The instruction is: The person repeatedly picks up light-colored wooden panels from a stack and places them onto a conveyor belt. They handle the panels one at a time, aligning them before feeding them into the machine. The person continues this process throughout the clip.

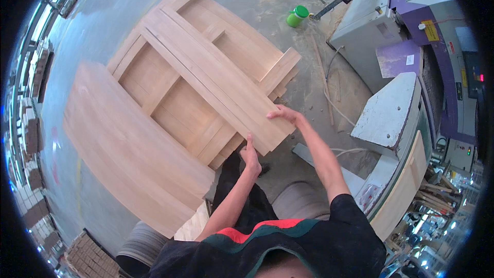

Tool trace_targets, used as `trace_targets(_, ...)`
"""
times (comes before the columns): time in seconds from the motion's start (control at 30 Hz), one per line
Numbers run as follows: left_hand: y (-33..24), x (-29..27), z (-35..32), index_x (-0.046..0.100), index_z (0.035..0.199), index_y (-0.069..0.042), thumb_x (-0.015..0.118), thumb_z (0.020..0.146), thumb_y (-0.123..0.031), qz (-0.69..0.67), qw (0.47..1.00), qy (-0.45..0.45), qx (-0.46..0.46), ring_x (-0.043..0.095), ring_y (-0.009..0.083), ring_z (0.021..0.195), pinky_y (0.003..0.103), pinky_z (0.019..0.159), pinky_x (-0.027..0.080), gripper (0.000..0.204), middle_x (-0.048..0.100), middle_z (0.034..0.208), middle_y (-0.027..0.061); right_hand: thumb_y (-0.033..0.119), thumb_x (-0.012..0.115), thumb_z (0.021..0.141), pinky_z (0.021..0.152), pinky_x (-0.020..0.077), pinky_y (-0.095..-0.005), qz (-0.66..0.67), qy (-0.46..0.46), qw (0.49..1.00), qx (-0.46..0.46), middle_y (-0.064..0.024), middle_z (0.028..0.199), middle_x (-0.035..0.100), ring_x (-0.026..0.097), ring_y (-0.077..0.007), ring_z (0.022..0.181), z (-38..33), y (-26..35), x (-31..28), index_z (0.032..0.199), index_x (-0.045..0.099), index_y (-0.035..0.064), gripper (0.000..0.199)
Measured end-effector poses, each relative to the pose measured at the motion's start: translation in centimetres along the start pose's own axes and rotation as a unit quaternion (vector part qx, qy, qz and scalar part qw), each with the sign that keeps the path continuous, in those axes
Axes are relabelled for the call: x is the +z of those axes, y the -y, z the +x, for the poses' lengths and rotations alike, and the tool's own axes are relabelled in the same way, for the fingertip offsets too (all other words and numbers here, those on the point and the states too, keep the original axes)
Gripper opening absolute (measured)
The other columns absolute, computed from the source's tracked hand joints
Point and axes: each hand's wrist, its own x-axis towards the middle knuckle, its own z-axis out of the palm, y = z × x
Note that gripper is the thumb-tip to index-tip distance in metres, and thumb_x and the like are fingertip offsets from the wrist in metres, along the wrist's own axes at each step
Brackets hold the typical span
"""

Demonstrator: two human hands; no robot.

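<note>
A long pale wooden board (221,80) lies slantwise across a stack of wood, and its near end is between my hands. My left hand (250,158) grips the left side of that end, with the thumb up along the edge. My right hand (284,115) is closed over the right edge, fingers on the upper face. Beneath lies a stack of wooden panels (247,38) with crosspieces between them. To the left, a wide stack of smooth wooden panels (128,139) sits at a slant. The undersides of both hands are hidden.
A grey and purple machine (370,25) stands at the right, with a wooden panel (404,185) leaning along its near side. A green container (297,16) sits on the dusty floor beyond. Cables and thin strips lie by the machine. Stacked wood (92,257) is at lower left.
</note>
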Motion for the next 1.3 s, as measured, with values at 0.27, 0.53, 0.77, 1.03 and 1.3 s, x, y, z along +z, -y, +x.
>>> trace_targets(0.27, 2.6, -3.6, -1.4, 0.051, 0.122, 0.003, 0.069, 0.082, -0.044, 0.016, 0.986, 0.029, 0.166, 0.059, 0.0200, 0.097, 0.035, 0.084, 0.047, 0.064, 0.061, 0.109, 0.0112, 0.032, 0.076, 0.071, 0.093, 0.0446, -0.0342, 0.054, -0.027, 0.996, -0.062, -0.0117, 0.121, 0.057, 0.056, -0.0200, 0.108, -2.3, -6.7, 5.8, 0.132, 0.046, -0.0014, 0.076)
trace_targets(0.53, 9.5, -7.4, -4.6, 0.043, 0.132, 0.002, 0.066, 0.083, -0.046, 0.118, 0.981, 0.091, 0.122, 0.055, 0.0215, 0.108, 0.036, 0.093, 0.044, 0.072, 0.055, 0.122, 0.0118, 0.033, 0.075, 0.070, 0.095, 0.0434, -0.0334, 0.029, -0.074, 0.995, -0.061, -0.0122, 0.121, 0.057, 0.055, -0.0198, 0.109, -8.0, -14.8, 6.5, 0.131, 0.046, -0.0025, 0.076)
trace_targets(0.77, 12.4, -9.4, -3.0, 0.040, 0.134, 0.002, 0.068, 0.082, -0.043, 0.049, 0.983, 0.163, 0.070, 0.053, 0.0232, 0.111, 0.037, 0.095, 0.042, 0.074, 0.053, 0.122, 0.0128, 0.040, 0.064, 0.083, 0.095, 0.0453, -0.0368, 0.168, -0.013, 0.985, -0.047, -0.0116, 0.126, 0.057, 0.056, -0.0202, 0.112, -9.6, -16.7, 5.9, 0.131, 0.049, 0.0005, 0.064)
trace_targets(1.03, 10.6, -11.9, -3.2, 0.042, 0.130, -0.002, 0.070, 0.076, -0.042, 0.078, 0.979, 0.190, 0.005, 0.057, 0.0274, 0.108, 0.045, 0.092, 0.047, 0.073, 0.056, 0.116, 0.0120, 0.059, 0.047, 0.090, 0.098, 0.0464, -0.0404, 0.294, 0.072, 0.952, 0.031, -0.0103, 0.135, 0.053, 0.057, -0.0217, 0.116, -7.9, -21.6, 5.3, 0.140, 0.043, 0.0101, 0.070)
trace_targets(1.3, 10.3, -14.3, -4.6, 0.039, 0.130, 0.003, 0.072, 0.079, -0.034, 0.195, 0.956, 0.011, 0.220, 0.053, 0.0282, 0.108, 0.040, 0.094, 0.044, 0.071, 0.052, 0.115, 0.0149, 0.056, 0.049, 0.090, 0.094, 0.0484, -0.0382, 0.276, 0.053, 0.959, 0.043, -0.0093, 0.125, 0.061, 0.059, -0.0190, 0.112, -8.2, -21.8, 2.4, 0.134, 0.051, 0.0106, 0.064)
